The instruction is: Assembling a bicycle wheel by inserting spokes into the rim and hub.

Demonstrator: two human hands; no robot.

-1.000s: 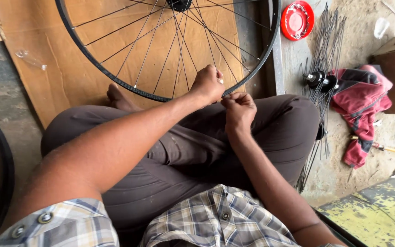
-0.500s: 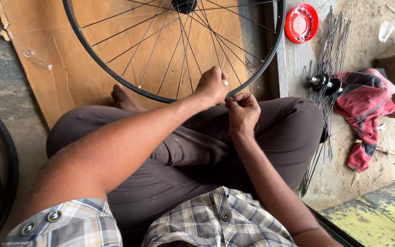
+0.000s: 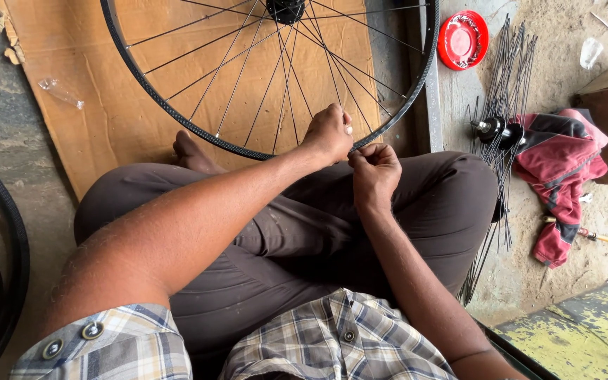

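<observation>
The wheel (image 3: 248,84) lies on cardboard (image 3: 107,105) at twelve o'clock. The left hand (image 3: 328,134) curls closed over its near rim; the right hand (image 3: 374,169), fisted, pinches something there that is too small to tell. Loose spokes (image 3: 508,77) lie at two o'clock.

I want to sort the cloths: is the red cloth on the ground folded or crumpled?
Crumpled: the red cloth lies bunched in irregular heaps beside loose spokes.

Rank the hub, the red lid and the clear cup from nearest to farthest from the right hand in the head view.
From the right hand:
1. Hub, up and to its left, at the wheel's centre.
2. Red lid, up and to its right, on the floor.
3. Clear cup, far right, beyond the lid.
</observation>
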